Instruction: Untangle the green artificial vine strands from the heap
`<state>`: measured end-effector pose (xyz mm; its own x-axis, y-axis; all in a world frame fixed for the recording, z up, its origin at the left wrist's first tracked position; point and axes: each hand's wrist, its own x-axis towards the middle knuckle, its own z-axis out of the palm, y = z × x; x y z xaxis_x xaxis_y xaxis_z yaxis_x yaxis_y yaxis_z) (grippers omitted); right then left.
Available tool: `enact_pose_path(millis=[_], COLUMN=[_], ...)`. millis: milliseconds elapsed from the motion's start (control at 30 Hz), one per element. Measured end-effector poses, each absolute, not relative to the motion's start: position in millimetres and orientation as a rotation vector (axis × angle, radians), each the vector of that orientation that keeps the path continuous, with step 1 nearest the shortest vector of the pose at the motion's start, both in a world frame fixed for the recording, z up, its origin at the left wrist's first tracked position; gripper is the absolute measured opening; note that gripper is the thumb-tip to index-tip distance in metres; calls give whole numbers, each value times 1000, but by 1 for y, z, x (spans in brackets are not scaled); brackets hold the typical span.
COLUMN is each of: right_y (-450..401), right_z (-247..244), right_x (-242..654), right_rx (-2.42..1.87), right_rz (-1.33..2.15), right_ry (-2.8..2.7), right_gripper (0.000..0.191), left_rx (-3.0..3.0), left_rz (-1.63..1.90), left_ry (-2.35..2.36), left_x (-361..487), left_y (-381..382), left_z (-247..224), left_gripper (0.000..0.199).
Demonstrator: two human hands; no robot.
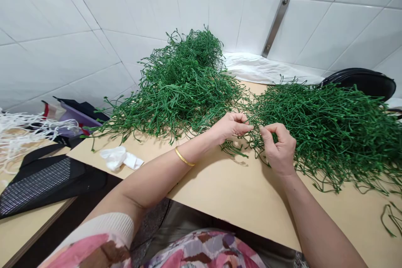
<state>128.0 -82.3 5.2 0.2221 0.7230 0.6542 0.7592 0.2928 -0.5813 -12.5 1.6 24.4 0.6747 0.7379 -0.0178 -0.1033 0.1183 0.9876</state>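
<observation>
Two heaps of thin green strands with knobbed ends lie on the tan table (pixel 238 192): a tall left pile (pixel 185 79) against the tiled wall and a wide right pile (pixel 339 134). Between them, my left hand (pixel 234 127) and my right hand (pixel 279 144) face each other, fingertips a small gap apart. Each hand is pinched, thumb against fingers; what they hold is too small to make out. A few loose strands (pixel 234 148) lie under my left hand, which has a gold bangle (pixel 184 157) below its wrist.
Crumpled white tissue (pixel 121 158) lies at the table's left edge. White strands (pixel 28 134) and a black mesh item (pixel 37 184) sit on another surface at far left. A black case (pixel 361 81) stands behind the right pile, near white cloth (pixel 260 67) and a metal bracket (pixel 276 25).
</observation>
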Motion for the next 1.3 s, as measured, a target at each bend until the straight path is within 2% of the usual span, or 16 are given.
enact_pose_path(millis=[100,200,433,500,567,667,833,1033,1300], right_y=[-87,-94,-103,-102,-99,-92,-84,-79,-73], right_z=[8,11,10,10,11,14,14,5,1], right_x=[130,130,126,125,124,124,125,127,134], right_rx=[-1404,-1378,-1358,-1370,-1348,-1370,-1416,-1373,-1244], right_rz=[-349,-564,-572,-567,-561,-400,102,525,621], right_ry=[-1621,-1744,-1792,-1797,-1733,-1553,-1509,-1539,-1593], right_gripper=[40,43,49,44,31,18,20,19,13], left_rx=[1309,1321,1326,1319,1302,1281,1287,1385,1451], left_rz=[675,672,665,663,655,633,622,640,624], left_ry=[627,631,587,589,596,591,596,608,604], left_x=[-12,-12,-12,-12,-12,-13,-13,-13,-13], left_y=[1,2,4,4,5,5,2,0,2], left_z=[25,24,20,21,21,22,26,28,24], left_gripper=[28,28,30,29,26,20,14,11,9])
